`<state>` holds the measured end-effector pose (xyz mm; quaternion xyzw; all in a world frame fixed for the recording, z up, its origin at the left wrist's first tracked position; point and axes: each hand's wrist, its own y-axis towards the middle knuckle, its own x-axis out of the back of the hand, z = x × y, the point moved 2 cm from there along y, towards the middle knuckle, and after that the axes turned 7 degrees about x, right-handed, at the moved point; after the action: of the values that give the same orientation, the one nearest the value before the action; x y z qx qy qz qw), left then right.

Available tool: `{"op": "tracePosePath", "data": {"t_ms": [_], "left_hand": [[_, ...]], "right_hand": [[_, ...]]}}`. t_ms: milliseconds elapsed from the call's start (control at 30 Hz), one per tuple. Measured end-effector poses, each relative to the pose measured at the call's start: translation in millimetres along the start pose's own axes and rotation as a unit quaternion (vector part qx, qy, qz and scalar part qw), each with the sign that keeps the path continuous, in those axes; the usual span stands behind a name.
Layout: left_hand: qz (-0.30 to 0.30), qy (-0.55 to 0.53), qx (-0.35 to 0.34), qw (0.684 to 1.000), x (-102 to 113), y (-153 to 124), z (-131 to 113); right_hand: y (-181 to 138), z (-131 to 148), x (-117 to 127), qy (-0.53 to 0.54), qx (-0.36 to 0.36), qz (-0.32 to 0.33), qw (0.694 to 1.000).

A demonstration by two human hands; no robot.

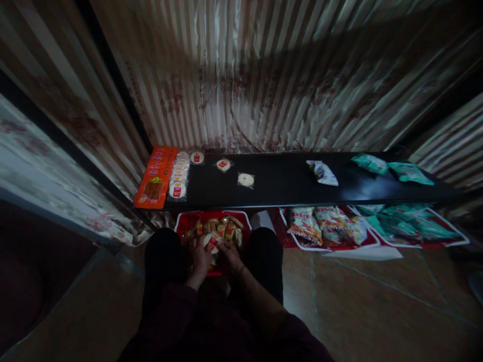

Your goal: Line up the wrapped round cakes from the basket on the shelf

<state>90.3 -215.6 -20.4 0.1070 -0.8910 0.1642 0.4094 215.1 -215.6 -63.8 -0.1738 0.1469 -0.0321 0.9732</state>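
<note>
Between my knees, my left hand (202, 256) and my right hand (229, 255) both grip a wrapped round rice cracker (212, 241), white with a red label. They hold it just above a red basket (246, 217) with a white rim, full of small wrapped snacks (228, 229) in yellow and gold. On the black shelf (279, 176) ahead, a column of similar wrapped crackers (179, 173) lines the side of an orange snack packet (153, 178). Three more lie apart: one cracker (196, 158) by the column, another (223, 165) further right, and a third (246, 179) nearer the front edge.
A white and blue bag (323, 172) and green bags (409, 172) lie on the shelf's right part. Below it stand a basket of chip-like bags (328, 224) and a basket of green packets (411, 223). A striped curtain (245, 75) hangs behind; dark shelf posts (116, 75) rise at left.
</note>
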Motion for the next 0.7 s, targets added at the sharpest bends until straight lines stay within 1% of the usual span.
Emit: {"op": "tracePosePath", "data": {"t_ms": [100,267,400,600,700], "left_hand": [[0.0,-0.005,-0.012,1.0,0.3,-3.4,-0.7],[0.011,-0.017,-0.029,0.999,2.9,-12.8,-4.2],[0.013,-0.018,-0.028,0.999,2.6,-19.4,-2.6],[0.01,-0.004,-0.049,0.999,2.7,-23.7,-0.1],[0.012,0.01,-0.054,0.998,2.1,-26.2,-1.5]], "right_hand": [[-0.4,1.0,-0.7,0.015,-0.016,-0.002,1.0],[2.2,0.0,0.6,0.027,-0.01,-0.043,0.999],[3.1,-4.7,3.4,0.036,-0.011,-0.072,0.997],[1.7,-7.4,1.9,0.095,-0.014,-0.055,0.994],[1.6,-5.9,2.3,0.088,-0.011,-0.06,0.994]]}}
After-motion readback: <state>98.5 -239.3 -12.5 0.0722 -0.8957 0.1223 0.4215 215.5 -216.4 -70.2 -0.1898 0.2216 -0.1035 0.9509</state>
